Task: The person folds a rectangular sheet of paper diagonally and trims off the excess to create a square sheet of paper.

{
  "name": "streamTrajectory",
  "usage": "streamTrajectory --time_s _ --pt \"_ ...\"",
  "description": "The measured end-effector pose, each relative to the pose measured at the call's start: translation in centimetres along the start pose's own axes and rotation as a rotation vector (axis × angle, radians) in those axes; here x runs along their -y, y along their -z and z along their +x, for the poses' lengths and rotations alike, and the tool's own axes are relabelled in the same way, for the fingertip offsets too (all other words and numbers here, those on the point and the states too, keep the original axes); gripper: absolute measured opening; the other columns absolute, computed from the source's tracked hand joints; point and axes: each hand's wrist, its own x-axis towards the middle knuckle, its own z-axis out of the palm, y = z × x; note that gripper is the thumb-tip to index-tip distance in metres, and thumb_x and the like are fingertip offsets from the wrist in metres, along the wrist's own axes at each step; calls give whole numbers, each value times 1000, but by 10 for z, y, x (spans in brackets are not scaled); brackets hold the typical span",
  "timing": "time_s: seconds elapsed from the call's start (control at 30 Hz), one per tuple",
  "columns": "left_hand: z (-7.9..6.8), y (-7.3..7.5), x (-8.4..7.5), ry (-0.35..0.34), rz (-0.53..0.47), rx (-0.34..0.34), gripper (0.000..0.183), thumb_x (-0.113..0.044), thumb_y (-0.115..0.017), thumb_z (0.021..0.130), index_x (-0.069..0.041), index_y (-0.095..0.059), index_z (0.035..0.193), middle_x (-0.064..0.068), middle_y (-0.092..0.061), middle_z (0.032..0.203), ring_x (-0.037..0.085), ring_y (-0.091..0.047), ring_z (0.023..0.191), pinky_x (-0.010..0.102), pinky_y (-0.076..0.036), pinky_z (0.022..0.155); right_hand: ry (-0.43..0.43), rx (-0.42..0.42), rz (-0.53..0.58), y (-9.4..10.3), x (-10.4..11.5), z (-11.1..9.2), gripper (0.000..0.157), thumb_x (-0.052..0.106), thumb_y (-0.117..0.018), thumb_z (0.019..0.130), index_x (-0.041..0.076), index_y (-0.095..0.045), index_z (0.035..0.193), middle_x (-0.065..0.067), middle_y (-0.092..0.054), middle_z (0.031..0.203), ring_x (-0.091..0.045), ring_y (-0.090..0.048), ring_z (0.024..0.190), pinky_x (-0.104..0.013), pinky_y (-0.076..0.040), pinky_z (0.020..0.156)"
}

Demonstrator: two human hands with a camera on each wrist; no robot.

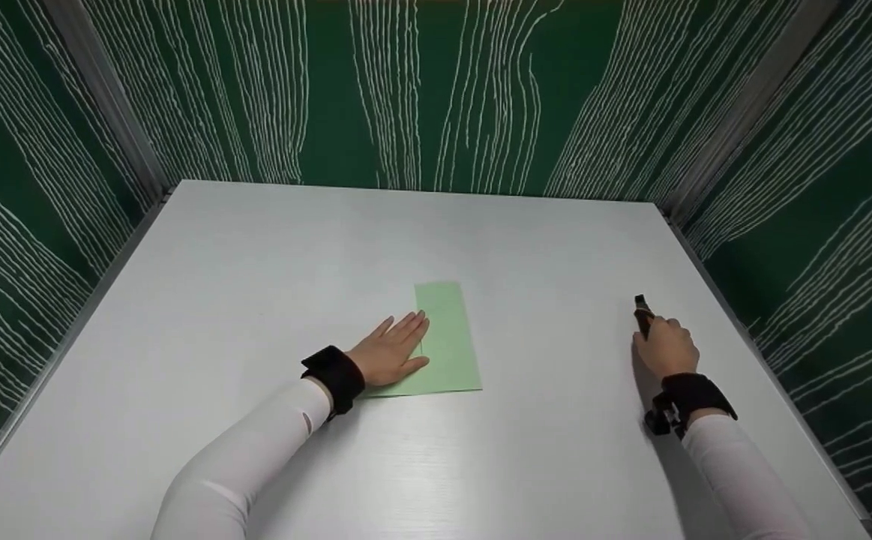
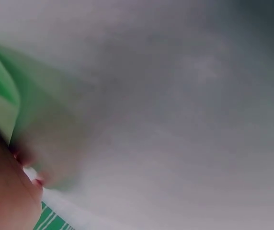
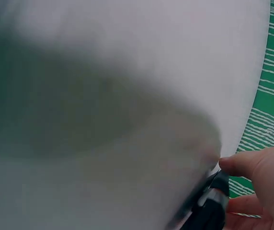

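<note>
The left hand (image 1: 387,356) hides part of the green paper (image 1: 449,337) on its left. The right hand (image 1: 666,349) covers much of the dark tool (image 1: 642,321), its kind unclear; the right wrist view's edge crops it. The head view's near edge crops both sleeves (image 1: 218,472).

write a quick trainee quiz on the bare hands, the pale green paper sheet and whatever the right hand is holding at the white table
1. Multiple choice: what lies under the person's bare left hand?
A) a blue cloth
B) a pale green paper sheet
C) a round glass plate

2. True or false: the person's bare right hand lies flat on the sheet.

3. Fill in the blank: both wrist bands are ____ in colour.

Key:
1. B
2. False; it grips a slim dark handheld tool, off to the right of the sheet.
3. black
</note>
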Motion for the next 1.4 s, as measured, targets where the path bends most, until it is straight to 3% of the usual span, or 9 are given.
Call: streamTrajectory --time_s 0.23,0.73,1.03,1.23,1.4 --pt "0 0 0 5 -3 1 71 -43 -35 111 -4 -11 165 13 -7 175 27 -7 164 50 -8 134 -12 -26 -15 1 -3 -1 39 14 -57 99 -25 -60 101 -40 -57 93 -54 -63 80 -59 -56 61" --pt "3 -4 1 -1 -13 -7 70 -43 -36 111 -4 -11 165 13 -8 175 28 -7 164 50 -8 133 -38 21 33 3 -2 -1 35 10 -56 99 -24 -60 104 -39 -56 96 -54 -63 84 -58 -55 66" --pt "0 0 -1 1 -10 5 71 -43 -35 111 -3 -11 165 13 -7 175 27 -7 164 50 -8 134 41 -18 86 -1 7 -5 34 8 -61 97 -22 -62 113 -39 -59 100 -51 -64 85 -57 -54 69" --pt "-3 5 -5 -2 -15 9 69 -40 -36 112 -1 -13 164 16 -9 174 29 -8 164 51 -8 133 127 -46 131 -5 28 -12 38 7 -66 96 -21 -61 122 -39 -62 103 -50 -66 87 -59 -55 73" --pt "-3 5 -4 4 -12 8 69 -40 -36 112 -2 -13 164 15 -9 175 29 -8 164 50 -8 133 181 1 172 -6 50 -17 40 8 -67 97 -18 -61 126 -37 -63 108 -47 -66 92 -58 -55 77"
